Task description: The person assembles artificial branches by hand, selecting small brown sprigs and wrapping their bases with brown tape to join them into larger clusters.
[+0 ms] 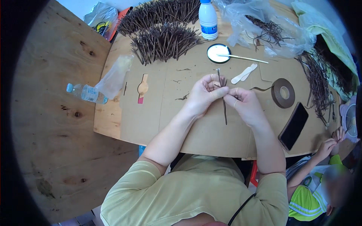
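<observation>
Both my hands meet over the cardboard sheet [151, 116], closed around a thin brown artificial twig [225, 113]. Its stem hangs down below my fingers, and short brown offshoots with a pale tip stand up above them. My left hand [205, 93] pinches it near the offshoots. My right hand [243, 103] has its fingertips pressed against the stem just beside the left thumb. To the right of my right hand lies a roll of brown tape [283, 93], its loose end stretching toward my fingers. A black dish of white glue [215, 52] with a thin stick [245, 58] across it sits beyond my hands.
Bundled brown twigs [164, 41] fill the back left, beside a white bottle [208, 22]. Wooden sticks [244, 73], a phone [293, 126], loose twigs [318, 83] and plastic bags [260, 22] lie rightward. A water bottle [87, 93] lies left; another person [316, 184] sits at right.
</observation>
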Demonstrator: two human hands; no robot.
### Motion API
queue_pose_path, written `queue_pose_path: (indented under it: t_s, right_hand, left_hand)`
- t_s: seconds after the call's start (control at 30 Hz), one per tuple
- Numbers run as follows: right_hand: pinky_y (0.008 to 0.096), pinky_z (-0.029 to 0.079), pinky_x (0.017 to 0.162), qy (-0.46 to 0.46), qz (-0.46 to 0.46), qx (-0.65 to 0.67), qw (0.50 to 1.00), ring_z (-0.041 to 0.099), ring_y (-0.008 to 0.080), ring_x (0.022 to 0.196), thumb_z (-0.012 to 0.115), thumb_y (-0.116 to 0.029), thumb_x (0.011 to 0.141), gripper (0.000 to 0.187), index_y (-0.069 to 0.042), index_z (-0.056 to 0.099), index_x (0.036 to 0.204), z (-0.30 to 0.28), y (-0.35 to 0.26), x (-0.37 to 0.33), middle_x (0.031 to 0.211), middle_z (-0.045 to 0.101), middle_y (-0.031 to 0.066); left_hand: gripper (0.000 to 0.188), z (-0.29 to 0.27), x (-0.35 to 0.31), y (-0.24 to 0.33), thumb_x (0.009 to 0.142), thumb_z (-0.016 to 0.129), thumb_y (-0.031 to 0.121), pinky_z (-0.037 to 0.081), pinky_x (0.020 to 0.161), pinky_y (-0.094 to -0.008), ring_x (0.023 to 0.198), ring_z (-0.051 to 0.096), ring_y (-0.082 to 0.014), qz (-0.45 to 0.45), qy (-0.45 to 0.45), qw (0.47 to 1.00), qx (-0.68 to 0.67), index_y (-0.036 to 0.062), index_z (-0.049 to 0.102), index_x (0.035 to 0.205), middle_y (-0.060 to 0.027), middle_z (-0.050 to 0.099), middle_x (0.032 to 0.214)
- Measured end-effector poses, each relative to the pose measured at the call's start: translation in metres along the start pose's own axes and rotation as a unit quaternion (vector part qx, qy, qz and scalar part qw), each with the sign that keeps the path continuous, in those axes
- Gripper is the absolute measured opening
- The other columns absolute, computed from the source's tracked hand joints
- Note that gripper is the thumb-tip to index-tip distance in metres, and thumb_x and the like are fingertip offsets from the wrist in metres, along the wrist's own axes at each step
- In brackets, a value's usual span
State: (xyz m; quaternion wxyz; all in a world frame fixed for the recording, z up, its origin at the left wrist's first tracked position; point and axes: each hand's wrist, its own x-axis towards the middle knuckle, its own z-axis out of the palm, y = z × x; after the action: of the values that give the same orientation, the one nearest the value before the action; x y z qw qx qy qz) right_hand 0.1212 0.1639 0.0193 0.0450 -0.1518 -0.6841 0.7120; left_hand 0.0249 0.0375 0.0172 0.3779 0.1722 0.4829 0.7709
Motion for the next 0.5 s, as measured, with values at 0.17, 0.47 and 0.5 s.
queue_pose_path:
  t_s: [0.17,0.47,0.5]
  right_hand:
    - [0.0193,0.037,0.058,-0.039,0.033,0.016,0.999,0.046,0.0041,0.065,0.059,-0.014,0.08,0.017,0.0,0.061,0.089,-0.006,-0.009,-0.001,0.075,0.055,-0.0022]
    - [0.0198,0.037,0.065,-0.111,0.067,0.144,0.981,0.046,0.0046,0.071,0.059,-0.015,0.081,0.017,-0.001,0.061,0.09,-0.007,-0.011,-0.001,0.077,0.056,-0.002]
    - [0.0199,0.037,0.066,-0.112,0.073,0.162,0.978,0.047,0.0047,0.071,0.059,-0.015,0.081,0.017,-0.001,0.061,0.09,-0.005,-0.014,-0.003,0.078,0.056,-0.0018]
  left_hand:
    - [0.034,-0.013,0.001,0.004,0.075,0.063,0.0,0.045,0.075,-0.0224,0.074,0.056,-0.0087,-0.005,-0.011,1.0,0.002,-0.0017,0.05,0.107,-0.0023,0.059,0.084]
    - [0.034,-0.012,-0.002,-0.003,0.079,0.062,0.011,0.042,0.075,-0.0248,0.082,0.055,-0.0128,0.011,-0.11,0.988,-0.112,0.0009,0.051,0.109,-0.005,0.059,0.087]
    - [0.034,-0.013,-0.001,-0.004,0.079,0.062,0.013,0.042,0.075,-0.025,0.084,0.054,-0.013,0.01,-0.123,0.985,-0.123,0.0013,0.051,0.11,-0.005,0.059,0.088]
